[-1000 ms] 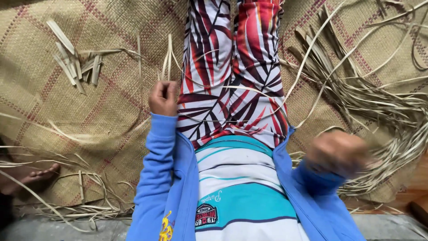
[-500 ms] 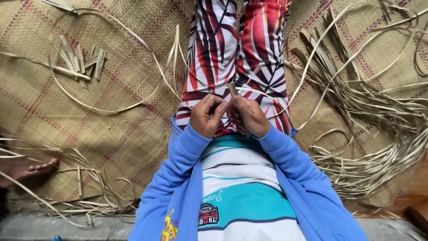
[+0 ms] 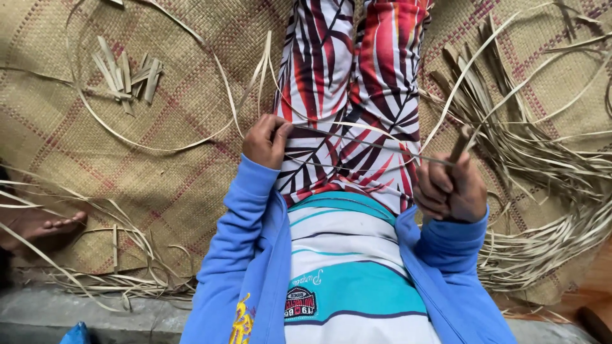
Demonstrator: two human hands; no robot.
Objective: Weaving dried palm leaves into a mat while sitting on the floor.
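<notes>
Left hand (image 3: 266, 140) pinched thin leaf strip (image 3: 363, 143) at left thigh; strip ran taut across lap to right hand (image 3: 451, 190), fist closed round small stick tool (image 3: 460, 144). Woven mat (image 3: 127, 172) beneath.

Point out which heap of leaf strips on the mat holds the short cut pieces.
The small cluster at upper left, beyond the left hand: short, flat, stubby pieces. The heap beside the right hand is long, curling strips.
</notes>
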